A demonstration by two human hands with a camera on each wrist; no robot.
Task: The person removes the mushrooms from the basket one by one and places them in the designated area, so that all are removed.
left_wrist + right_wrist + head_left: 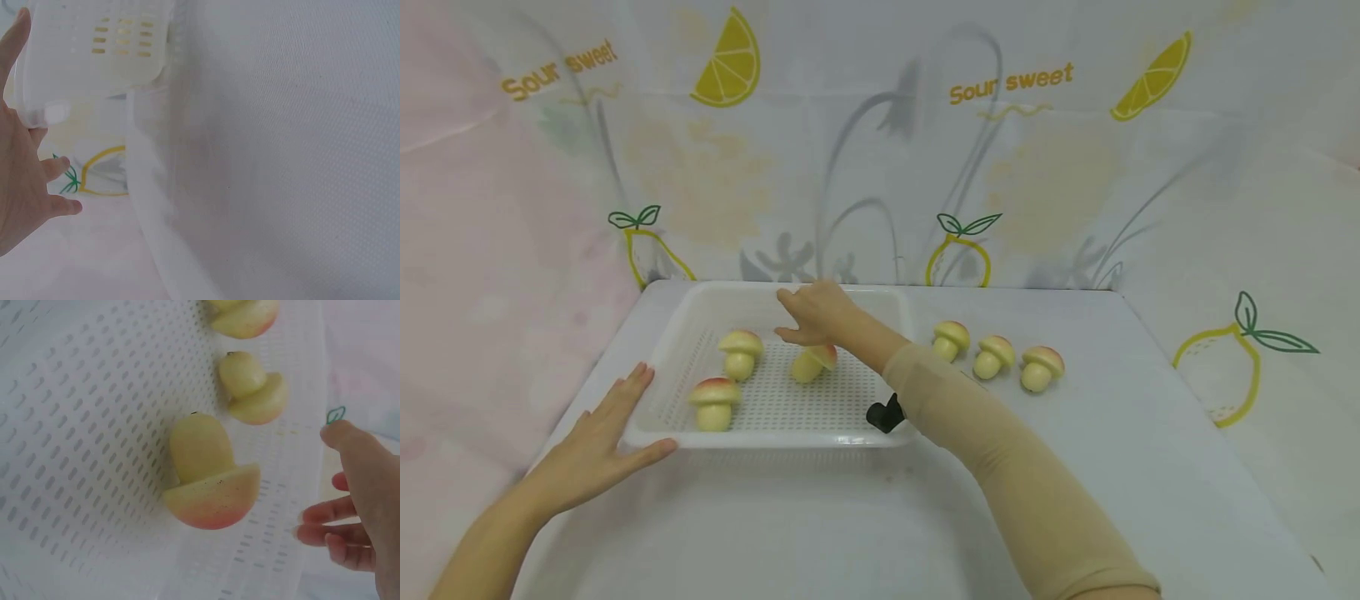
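A white perforated plastic basket [775, 440] stands on the table, with three toy mushrooms inside, pale yellow with reddish cap tops. Two of them, one mushroom [741, 354] behind another mushroom [713, 405], are in its left half. The third mushroom [808, 367] lies tilted near the middle, partly covered by my right hand [818, 312]. That hand hovers over the basket's back part, loosely bent fingers holding nothing; the right wrist view shows it apart from the nearest mushroom [209, 472]. My left hand [597, 442] rests at the basket's left front corner, fingers spread along the rim.
Right of the basket, three more mushrooms stand in a row on the white table: a left one [951, 340], a middle one [992, 357] and a right one [1042, 368]. A printed cloth [865, 167] hangs behind the table. A black device [886, 413] sits at my right wrist.
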